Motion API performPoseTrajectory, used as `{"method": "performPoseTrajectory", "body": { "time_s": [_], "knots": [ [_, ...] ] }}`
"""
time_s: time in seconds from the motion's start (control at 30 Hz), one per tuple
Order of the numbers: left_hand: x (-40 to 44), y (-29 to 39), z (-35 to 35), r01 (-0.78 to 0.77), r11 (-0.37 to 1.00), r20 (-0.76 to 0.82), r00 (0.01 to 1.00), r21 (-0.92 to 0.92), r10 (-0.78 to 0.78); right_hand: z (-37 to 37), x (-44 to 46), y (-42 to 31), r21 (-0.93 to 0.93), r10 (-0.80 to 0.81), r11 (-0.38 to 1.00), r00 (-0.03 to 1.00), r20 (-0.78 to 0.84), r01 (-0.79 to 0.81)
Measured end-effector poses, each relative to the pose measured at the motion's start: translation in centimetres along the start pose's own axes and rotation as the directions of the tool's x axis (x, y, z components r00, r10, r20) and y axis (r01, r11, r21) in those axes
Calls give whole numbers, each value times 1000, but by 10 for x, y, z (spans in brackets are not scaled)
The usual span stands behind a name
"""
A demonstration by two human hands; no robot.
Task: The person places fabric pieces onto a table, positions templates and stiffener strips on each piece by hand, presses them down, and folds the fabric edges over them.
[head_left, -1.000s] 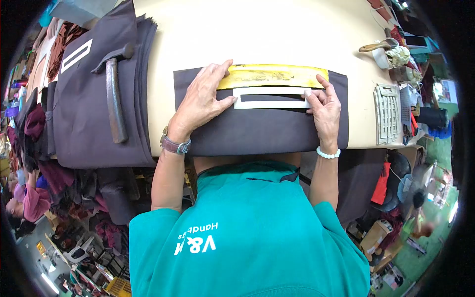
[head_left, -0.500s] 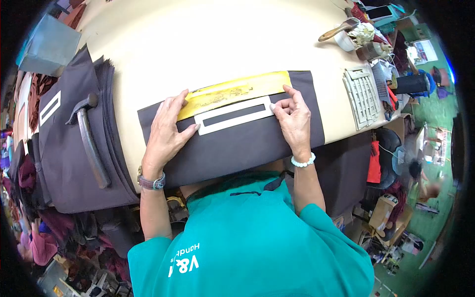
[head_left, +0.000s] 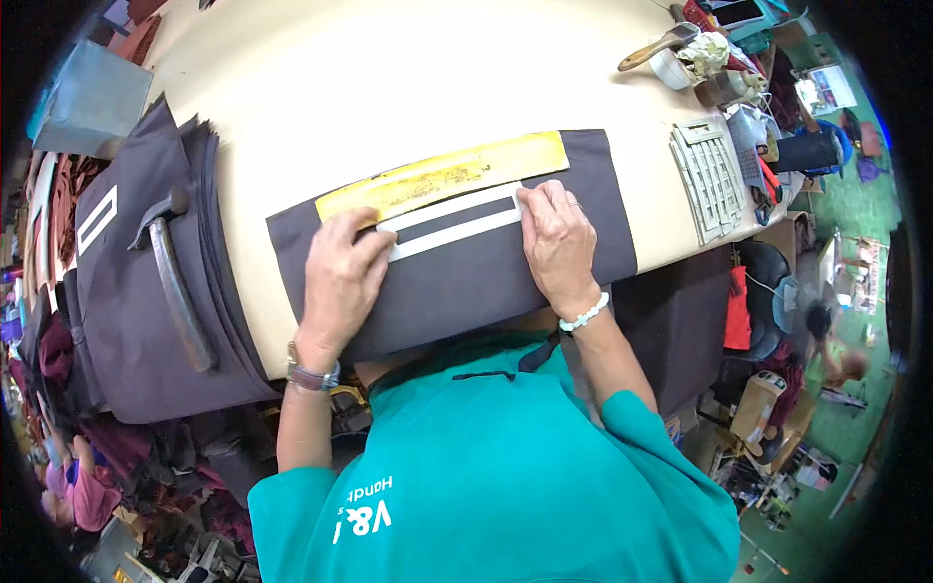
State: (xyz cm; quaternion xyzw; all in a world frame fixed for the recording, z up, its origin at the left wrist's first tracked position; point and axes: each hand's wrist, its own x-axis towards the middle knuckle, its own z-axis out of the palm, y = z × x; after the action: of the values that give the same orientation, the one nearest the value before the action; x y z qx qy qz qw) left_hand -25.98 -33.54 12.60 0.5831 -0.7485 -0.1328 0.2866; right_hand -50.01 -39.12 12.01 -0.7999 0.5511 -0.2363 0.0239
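Observation:
A white rectangular frame with a long slot lies on a dark fabric panel in front of me. The fingers of my left hand are pinched on its left end. My right hand grips the opposite end between thumb and fingers. Both hands cover the frame's short sides. Just beyond it, a worn yellow strip with dark smudges rests on the same panel, running along the frame's far edge. My left fingertips are close to the strip's near left part.
To the left, a hammer lies on a stack of dark panels, whose top one bears a white frame. On the right are several pale slotted frames, a brush and a bottle. A metal box stands far left.
My left fingers have drawn together from a spread pose onto the frame's left end, uncovering the yellow strip's left end. My right hand has closed in on the frame's right end, off the strip.

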Motion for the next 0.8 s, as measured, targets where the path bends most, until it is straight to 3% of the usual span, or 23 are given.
{"method": "performPoseTrajectory", "body": {
  "time_s": [0.07, 0.17, 0.23, 0.27, 0.3, 0.33, 0.37, 0.47, 0.8],
  "knots": [
    [-9, 6, 6, -111, 973, -40, 992, 201, 122, -5, -1, 1, -100, -45, 994, 996, 72, 52],
    [-23, 10, 10, -101, 936, 5, 994, 337, 105, -9, 2, -5, -209, -232, 954, 971, -65, 214],
    [-31, 7, 13, -72, 937, 63, 997, 342, 54, 3, 1, -29, -173, -308, 941, 947, -88, 290],
    [-32, 7, 12, -70, 940, 67, 996, 333, 50, 8, -6, -49, 201, -234, 953, 972, 24, 225],
    [-33, 7, 11, -67, 944, 72, 996, 322, 46, 15, -10, -71, 349, -288, 894, 957, -35, 282],
    [-33, 7, 10, -63, 948, 77, 996, 312, 41, 19, -13, -89, 426, -351, 860, 932, 91, 282],
    [-33, 4, 10, -53, 958, 88, 996, 282, 29, 41, -29, -97, 455, -272, 870, 955, 116, 192],
    [-28, 6, 4, -90, 931, 113, 992, 354, 53, 31, -23, -87, 310, -233, 937, 949, 215, 160],
    [-22, 11, -1, -163, 893, 151, 983, 419, 109, 9, -19, -27, 69, -80, 995, 991, 112, 72]
  ]
}}
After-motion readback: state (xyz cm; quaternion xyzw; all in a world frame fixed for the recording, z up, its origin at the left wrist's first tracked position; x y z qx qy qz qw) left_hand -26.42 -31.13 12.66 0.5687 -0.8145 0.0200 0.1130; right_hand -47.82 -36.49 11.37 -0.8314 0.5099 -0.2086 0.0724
